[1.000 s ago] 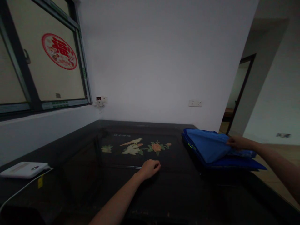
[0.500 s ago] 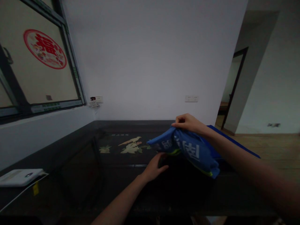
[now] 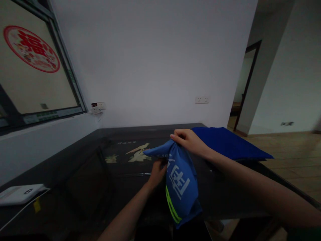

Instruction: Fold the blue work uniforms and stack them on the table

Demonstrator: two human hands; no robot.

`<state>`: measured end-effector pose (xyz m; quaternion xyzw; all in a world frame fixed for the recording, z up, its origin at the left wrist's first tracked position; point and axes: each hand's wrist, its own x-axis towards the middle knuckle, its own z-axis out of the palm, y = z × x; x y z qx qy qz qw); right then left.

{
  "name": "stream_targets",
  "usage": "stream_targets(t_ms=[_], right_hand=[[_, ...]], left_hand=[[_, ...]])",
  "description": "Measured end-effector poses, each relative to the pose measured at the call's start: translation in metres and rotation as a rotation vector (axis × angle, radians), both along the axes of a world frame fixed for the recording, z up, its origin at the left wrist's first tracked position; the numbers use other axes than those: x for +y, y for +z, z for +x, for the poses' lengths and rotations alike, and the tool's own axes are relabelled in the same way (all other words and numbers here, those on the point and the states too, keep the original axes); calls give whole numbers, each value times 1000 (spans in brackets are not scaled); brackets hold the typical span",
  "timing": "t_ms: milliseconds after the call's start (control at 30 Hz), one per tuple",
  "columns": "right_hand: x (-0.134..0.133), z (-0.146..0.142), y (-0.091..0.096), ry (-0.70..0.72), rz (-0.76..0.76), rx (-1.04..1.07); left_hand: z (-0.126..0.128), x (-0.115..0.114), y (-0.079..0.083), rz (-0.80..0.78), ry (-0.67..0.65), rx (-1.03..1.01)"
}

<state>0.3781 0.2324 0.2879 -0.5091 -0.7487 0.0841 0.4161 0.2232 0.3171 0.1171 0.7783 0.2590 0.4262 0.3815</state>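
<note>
A blue cloth (image 3: 179,180) with white printed characters and a yellow-green stripe hangs folded over the dark table, its lower end near the front edge. My right hand (image 3: 187,139) pinches it at the top, thumb and fingers closed. Below and to the left, my left hand (image 3: 157,172) is at the cloth's left flap, its fingers closed around the underside and partly hidden by the fabric. The cloth's full shape does not show while it is bunched.
A flat, darker blue piece (image 3: 228,142) lies at the table's right side. On the left of the glossy dark table (image 3: 82,187) sits a white device (image 3: 21,194) with a cable. The wall (image 3: 150,67) rises behind, and a window (image 3: 42,87) is on the left.
The blue cloth has moved left and now hangs more steeply downward, uncovering the darker blue piece. Both hands have shifted left with it. The camera view has turned slightly right.
</note>
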Motion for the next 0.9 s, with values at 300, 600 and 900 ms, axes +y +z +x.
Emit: stream_targets(t_ms=[300, 600, 900], right_hand=[[-42, 44, 44, -75, 0, 53], [-47, 54, 183, -336, 489, -237], [-53, 30, 221, -560, 278, -541]], left_hand=[[-39, 19, 107, 664, 230, -214], [-53, -4, 343, 1026, 465, -348], [-38, 14, 395, 1037, 315, 426]])
